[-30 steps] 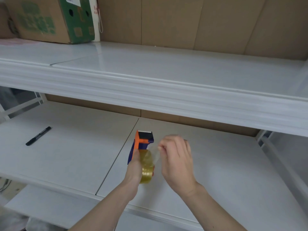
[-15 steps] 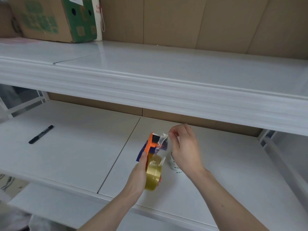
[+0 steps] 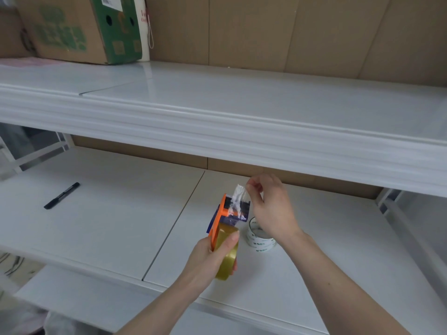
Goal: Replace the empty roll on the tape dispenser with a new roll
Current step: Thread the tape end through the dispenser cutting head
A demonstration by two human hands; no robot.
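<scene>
We stand before a white lower shelf (image 3: 101,226) with an upper shelf (image 3: 242,117) above it; a cardboard box (image 3: 72,27) sits at the far left of the upper one. Held above the near middle of the lower shelf is the tape dispenser (image 3: 223,218), an orange frame with dark blue parts at its far end. On it sits the new roll (image 3: 226,255), yellowish and translucent, its round edge turned toward us. A strip of clear tape (image 3: 235,201), crinkled and catching the light, rises from the roll over the dispenser's far end.

Our left hand (image 3: 208,259) is wrapped around the dispenser and the roll, thumb lying across the top of the roll. Our right hand (image 3: 271,209) is just right of the dispenser's head, thumb and forefinger pinched shut on the free end of the strip, the other fingers loosely curled. Just right of the dispenser, partly behind the right wrist, the empty roll (image 3: 260,238) lies flat on the shelf, white with small green print. A black pen (image 3: 61,195) lies well apart at the left.

Against half a second ago, the right hand has drawn the strip out longer and up toward the far side, and more of the empty roll shows beneath it.
</scene>
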